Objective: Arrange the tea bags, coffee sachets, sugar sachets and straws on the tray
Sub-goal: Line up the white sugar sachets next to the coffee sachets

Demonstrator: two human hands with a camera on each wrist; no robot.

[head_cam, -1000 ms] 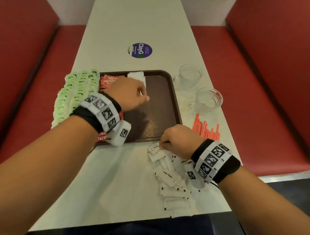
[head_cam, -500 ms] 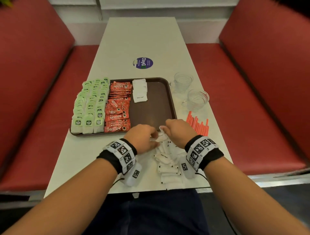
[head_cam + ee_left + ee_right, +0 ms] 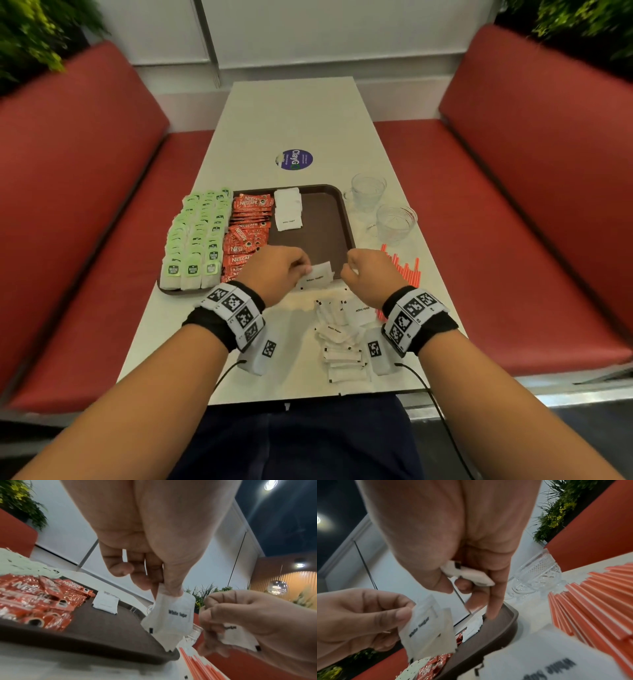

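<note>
Left hand (image 3: 274,270) pinches sugar sachet (image 3: 317,275) | right hand (image 3: 370,274) grips another | lay flat beside white stack (image 3: 287,212), tray (image 3: 329,219) 12 o'clock

Left hand (image 3: 274,270) hides the coffee sachets' (image 3: 248,233) near end.

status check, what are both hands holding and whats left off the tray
Left hand pinches a sugar sachet over the tray edge. Right hand grips another sachet. Sugar pile and straws on the table, nothing blocking.
</note>
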